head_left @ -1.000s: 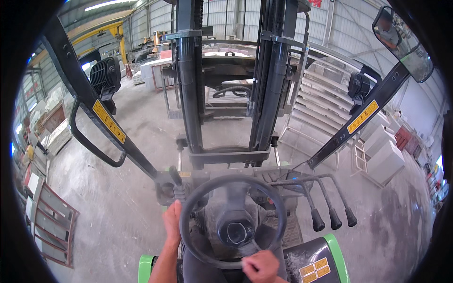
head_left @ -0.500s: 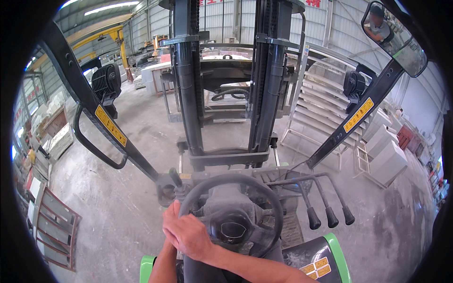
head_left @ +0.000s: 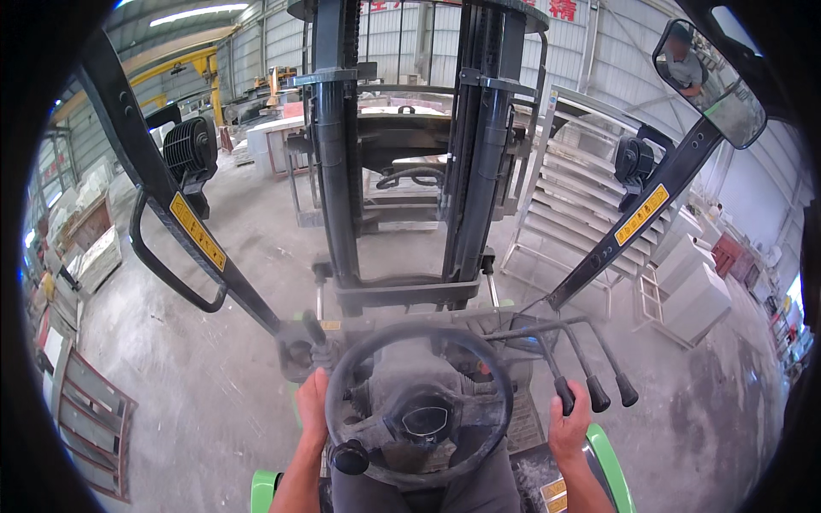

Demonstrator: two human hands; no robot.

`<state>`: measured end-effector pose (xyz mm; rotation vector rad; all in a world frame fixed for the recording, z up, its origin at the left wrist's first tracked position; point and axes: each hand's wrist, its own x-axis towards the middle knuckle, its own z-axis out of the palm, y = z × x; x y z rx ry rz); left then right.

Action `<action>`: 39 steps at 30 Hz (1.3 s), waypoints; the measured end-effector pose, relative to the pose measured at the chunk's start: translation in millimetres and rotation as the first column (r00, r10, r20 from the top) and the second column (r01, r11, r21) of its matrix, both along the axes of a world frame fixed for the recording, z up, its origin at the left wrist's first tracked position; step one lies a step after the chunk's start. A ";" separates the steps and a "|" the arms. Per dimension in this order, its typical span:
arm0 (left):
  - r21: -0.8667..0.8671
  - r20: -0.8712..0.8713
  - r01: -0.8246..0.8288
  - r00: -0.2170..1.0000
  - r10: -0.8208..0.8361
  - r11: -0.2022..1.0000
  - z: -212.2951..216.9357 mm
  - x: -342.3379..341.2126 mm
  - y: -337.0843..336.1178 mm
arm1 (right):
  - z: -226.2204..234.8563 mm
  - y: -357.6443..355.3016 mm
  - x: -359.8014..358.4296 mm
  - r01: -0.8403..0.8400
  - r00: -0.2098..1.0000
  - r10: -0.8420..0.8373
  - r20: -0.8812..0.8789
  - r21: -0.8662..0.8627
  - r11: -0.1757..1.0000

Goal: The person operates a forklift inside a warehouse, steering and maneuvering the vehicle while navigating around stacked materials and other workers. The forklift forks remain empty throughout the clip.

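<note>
My right hand (head_left: 570, 427) is closed on the leftmost control lever (head_left: 564, 396), its fingers around the black knob. At the left rim of the black steering wheel (head_left: 505, 376), my left hand (head_left: 313, 409) is closed, with its fingers mostly hidden. It lies just below a short upright lever (head_left: 315, 332); whether it grips the wheel rim or something beside it cannot be made out. Near the wheel's lower left sits a black spinner knob (head_left: 351, 457), with no hand on it. Two more levers (head_left: 614, 393) stand to the right of my right hand.
Ahead rises the forklift mast (head_left: 338, 171), with a carriage between its rails. A slatted white rack (head_left: 590, 188) stands front right, pale slabs (head_left: 697, 282) beyond it. Metal frames (head_left: 90, 419) lie at the left. Cab pillars (head_left: 201, 231) and a mirror (head_left: 710, 81) flank the view.
My right hand has left the wheel's left side, where it overlapped my left hand, and moved right onto the leftmost control lever. The spinner knob now shows. The view has shifted slightly.
</note>
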<state>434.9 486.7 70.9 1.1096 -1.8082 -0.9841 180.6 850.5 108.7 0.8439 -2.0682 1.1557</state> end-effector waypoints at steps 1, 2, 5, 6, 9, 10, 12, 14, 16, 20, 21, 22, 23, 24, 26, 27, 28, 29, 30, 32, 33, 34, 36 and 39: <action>0.000 0.008 0.002 1.000 -0.002 1.000 0.9 0.5 1.2 | -4.9 -4.6 -5.7 -0.067 0.998 0.067 -0.009 -0.029 0.997; 0.006 0.022 0.004 1.000 -0.004 1.000 2.0 0.3 2.2 | -4.0 -9.2 -12.8 -0.025 0.993 0.029 0.111 -0.037 0.999; -0.011 -0.013 0.018 1.000 -0.018 1.000 6.0 -3.1 3.9 | 17.0 -29.2 -35.8 -0.034 0.988 0.040 0.147 -0.044 0.998; -0.017 -0.008 0.019 1.000 -0.020 1.000 7.6 -4.1 4.1 | 25.5 -35.6 -41.9 -0.019 0.996 0.021 0.085 -0.035 0.999; -0.036 -0.004 0.028 1.000 -0.028 0.999 11.8 -4.6 5.1 | 44.4 -43.5 -54.3 0.016 1.000 -0.016 -0.003 -0.013 1.000; -0.043 -0.010 0.033 0.999 -0.034 0.999 12.8 -4.3 5.6 | 47.2 -43.8 -56.5 0.010 0.999 -0.010 -0.032 -0.011 1.000; -0.033 -0.012 0.034 0.999 -0.035 0.999 13.5 -2.3 7.4 | 47.1 -42.6 -58.0 0.024 1.000 -0.024 -0.008 -0.011 1.000; -0.013 0.000 0.023 1.000 -0.023 1.000 12.6 -0.6 8.6 | 42.3 -41.1 -57.3 0.017 1.000 -0.017 0.023 -0.016 1.000; 0.015 -0.015 0.034 0.999 -0.033 0.999 10.0 -0.5 8.4 | 36.1 -40.2 -56.2 -0.006 0.994 0.012 0.105 -0.059 0.998; 0.003 -0.033 0.023 0.999 -0.023 1.000 2.5 -5.2 3.2 | 20.5 -38.2 -49.1 0.030 0.997 -0.026 0.067 -0.060 0.998; 0.020 -0.027 0.024 0.999 -0.024 1.000 0.0 -5.8 2.8 | 15.1 -35.8 -44.9 0.035 0.993 -0.028 0.114 -0.066 0.997; 0.036 -0.021 0.026 0.999 -0.025 0.999 -2.2 -6.6 2.4 | 9.6 -32.8 -40.5 0.028 0.986 -0.012 0.164 -0.099 0.995; 0.041 -0.020 0.023 1.000 -0.022 0.999 -3.8 -7.2 1.4 | 3.7 -29.0 -35.3 0.035 0.983 -0.019 0.181 -0.083 0.996; 0.059 -0.053 0.036 0.998 -0.033 0.998 -5.4 -7.5 1.5 | -2.1 -24.1 -29.9 0.027 0.980 -0.008 0.200 -0.093 0.995; 0.096 -0.085 0.034 0.996 -0.026 0.995 -7.1 -7.8 1.2 | -12.0 -12.4 -19.9 0.012 0.963 0.020 0.268 -0.118 0.993; 0.109 0.003 -0.009 1.000 0.009 0.994 -7.0 -7.2 0.2 | -16.1 -6.4 -14.0 0.006 0.948 0.037 0.317 -0.133 0.991; 0.037 -0.085 0.035 0.996 -0.032 0.999 -7.1 -7.6 0.4 | -19.8 -2.1 -9.5 -0.003 0.928 0.072 0.365 -0.186 0.983; 0.005 -0.110 0.035 0.993 -0.034 0.999 -6.5 -7.4 -0.3 | -23.1 2.0 -4.0 0.005 0.930 0.046 0.365 -0.139 0.990; -0.043 -0.137 0.045 0.989 -0.051 0.998 -5.9 -7.8 -0.6 | -25.8 4.5 0.5 0.000 0.937 0.043 0.345 -0.122 0.993; -0.015 -0.097 0.027 0.995 -0.029 1.000 -4.3 -7.6 -0.3 | -30.5 6.9 9.3 0.006 0.933 0.043 0.358 -0.134 0.991; -0.014 -0.083 0.023 0.996 -0.024 1.000 -3.6 -8.2 0.0 | -32.2 6.9 11.4 0.013 0.927 0.040 0.372 -0.139 0.990; -0.017 -0.088 0.018 0.996 -0.020 1.000 -2.8 -8.2 0.5 | -33.8 6.9 13.7 0.019 0.922 0.038 0.386 -0.144 0.989; -0.017 -0.068 0.000 0.998 -0.002 1.000 -1.2 -9.1 1.9 | -36.4 6.5 14.3 0.024 0.920 0.040 0.390 -0.156 0.987; -0.008 -0.110 0.015 0.994 -0.016 1.000 2.4 -9.7 2.2 | -40.1 8.9 12.4 0.014 0.928 0.045 0.369 -0.155 0.988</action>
